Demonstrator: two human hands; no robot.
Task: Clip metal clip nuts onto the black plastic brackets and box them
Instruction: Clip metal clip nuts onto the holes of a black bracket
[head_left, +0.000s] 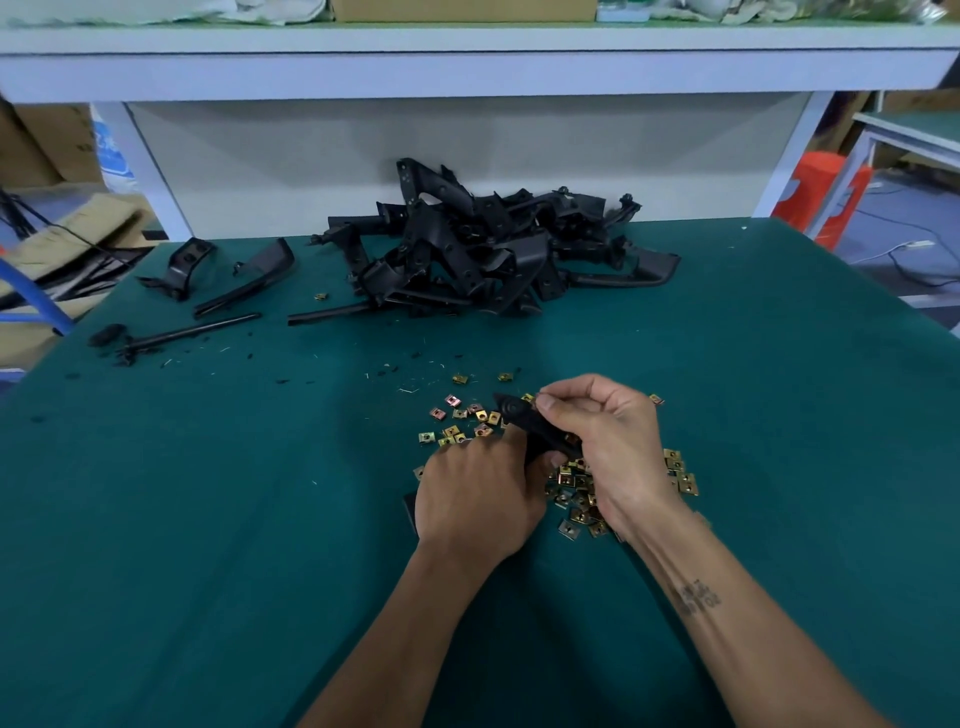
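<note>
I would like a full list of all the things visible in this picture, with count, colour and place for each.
held bracket: one, black, between both hands
bracket pile: many, black, far middle of table
loose brackets: a few, black, far left of table
clip nuts: many, gold metal, scattered around the hands
table: one, green top
shelf: one, white, above table
orange object: one, beyond the table's right corner
left hand: grips the held bracket
right hand: holds the held bracket, fingers pinched at its top
</note>
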